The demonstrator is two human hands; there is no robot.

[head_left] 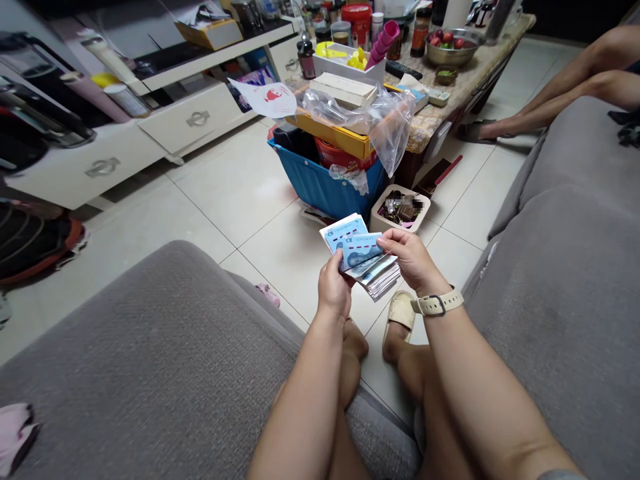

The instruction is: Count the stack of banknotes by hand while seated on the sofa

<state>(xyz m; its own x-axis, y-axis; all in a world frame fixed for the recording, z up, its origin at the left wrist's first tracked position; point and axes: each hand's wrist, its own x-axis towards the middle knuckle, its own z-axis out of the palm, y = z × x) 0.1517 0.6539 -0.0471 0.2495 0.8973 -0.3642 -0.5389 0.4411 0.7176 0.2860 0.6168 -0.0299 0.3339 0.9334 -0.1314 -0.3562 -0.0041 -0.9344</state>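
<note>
Both hands hold a stack of light blue and white paper slips (356,248) above the tiled floor, in front of my knees. My left hand (334,288) grips the stack from below, thumb on top. My right hand (411,257), with a cream watch strap on its wrist, pinches the top blue slip at its right edge. The slips fan out slightly.
A blue bin (320,183) full of boxes and plastic bags stands just beyond, beside a small white box (380,213) of oddments. A cluttered low table (470,80) is behind. Grey sofa cushions (150,347) flank me. Another person's legs (560,87) reach in at top right.
</note>
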